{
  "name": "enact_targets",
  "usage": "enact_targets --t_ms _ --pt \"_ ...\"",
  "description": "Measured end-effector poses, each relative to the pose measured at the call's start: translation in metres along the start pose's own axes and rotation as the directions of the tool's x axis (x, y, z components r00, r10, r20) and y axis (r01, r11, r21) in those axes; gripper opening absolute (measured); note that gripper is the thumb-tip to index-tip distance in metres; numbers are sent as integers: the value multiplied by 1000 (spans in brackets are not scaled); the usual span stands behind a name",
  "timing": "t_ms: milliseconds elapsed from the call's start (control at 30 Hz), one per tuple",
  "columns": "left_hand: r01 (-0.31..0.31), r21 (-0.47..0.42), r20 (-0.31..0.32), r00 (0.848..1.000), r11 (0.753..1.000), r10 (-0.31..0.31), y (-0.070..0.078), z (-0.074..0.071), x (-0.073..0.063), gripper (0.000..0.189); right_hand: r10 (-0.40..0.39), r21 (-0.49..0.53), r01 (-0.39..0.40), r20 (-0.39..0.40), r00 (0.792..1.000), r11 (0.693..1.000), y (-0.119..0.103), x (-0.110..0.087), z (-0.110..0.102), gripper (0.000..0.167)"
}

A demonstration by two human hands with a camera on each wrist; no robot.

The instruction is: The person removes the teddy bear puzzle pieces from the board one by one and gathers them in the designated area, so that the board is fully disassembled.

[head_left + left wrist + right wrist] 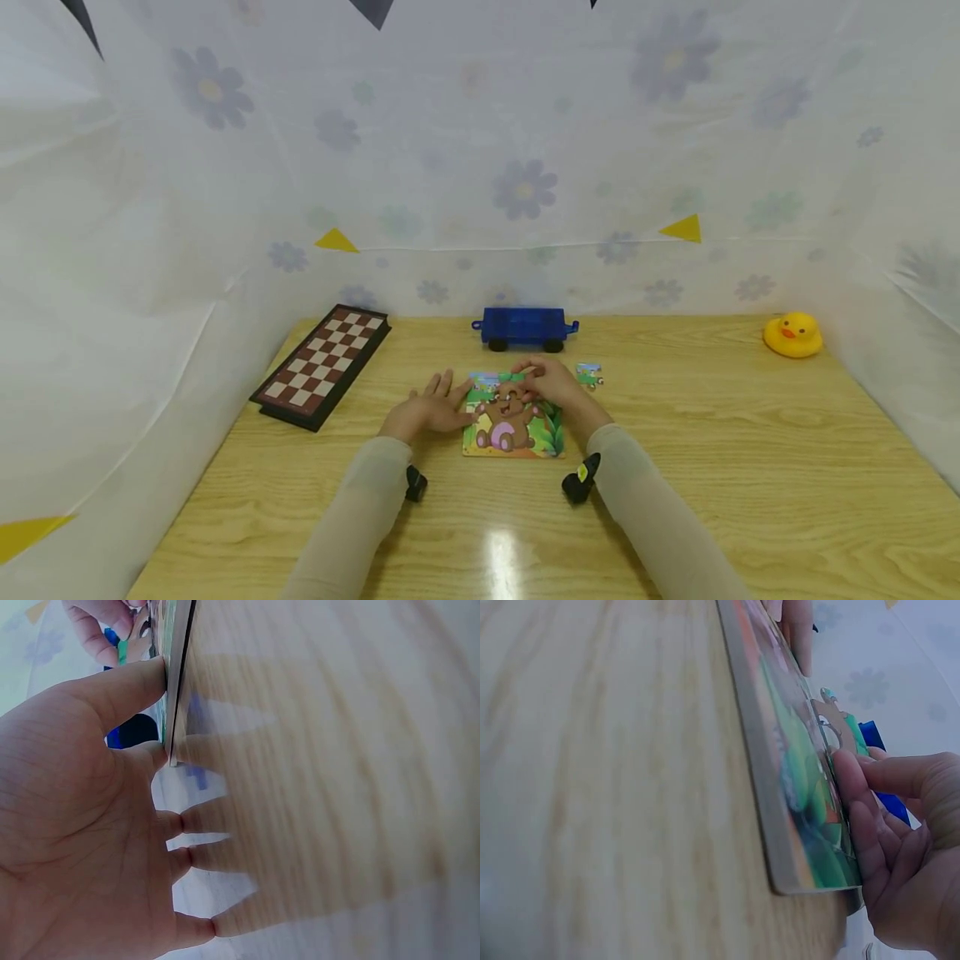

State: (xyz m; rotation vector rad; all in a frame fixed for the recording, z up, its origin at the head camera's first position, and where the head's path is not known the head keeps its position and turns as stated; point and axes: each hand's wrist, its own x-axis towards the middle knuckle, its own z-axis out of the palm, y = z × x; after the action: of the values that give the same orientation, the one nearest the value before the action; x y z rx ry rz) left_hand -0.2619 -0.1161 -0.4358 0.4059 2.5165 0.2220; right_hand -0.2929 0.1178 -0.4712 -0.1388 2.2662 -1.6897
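A bear jigsaw puzzle [506, 435] lies flat in its board on the table in the head view. My left hand [431, 411] is spread at its left side, thumb and index finger on the board's edge and the other fingertips on the table. At the upper right part of the picture, my right hand [553, 385] pinches a puzzle piece [834, 724] between thumb and index finger. That piece shows part of the bear's face and stands tilted up from the board. Another puzzle piece [589, 376] lies loose on the table, right of the board.
Behind the puzzle stands a blue toy wagon [522, 327]. A folded checkered game board [326, 362] lies at the left, and a yellow rubber duck [793, 335] sits at the back right corner. Flowered white sheeting [450, 167] encloses the table [750, 467].
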Motion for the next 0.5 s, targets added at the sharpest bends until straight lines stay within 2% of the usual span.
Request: enact_targets --t_ms 267,333,500 --pt "8 11 0 1000 1000 -8 1 2 2 72 -58 40 58 -4 998 998 1 -4 -12 30" --pt "7 11 -3 1000 1000 -7 1 3 2 71 -85 35 85 -4 996 996 -1 -8 -18 31" --pt "0 -5 -16 1000 1000 0 0 3 3 71 -88 35 89 -14 996 995 -4 -16 -38 33"
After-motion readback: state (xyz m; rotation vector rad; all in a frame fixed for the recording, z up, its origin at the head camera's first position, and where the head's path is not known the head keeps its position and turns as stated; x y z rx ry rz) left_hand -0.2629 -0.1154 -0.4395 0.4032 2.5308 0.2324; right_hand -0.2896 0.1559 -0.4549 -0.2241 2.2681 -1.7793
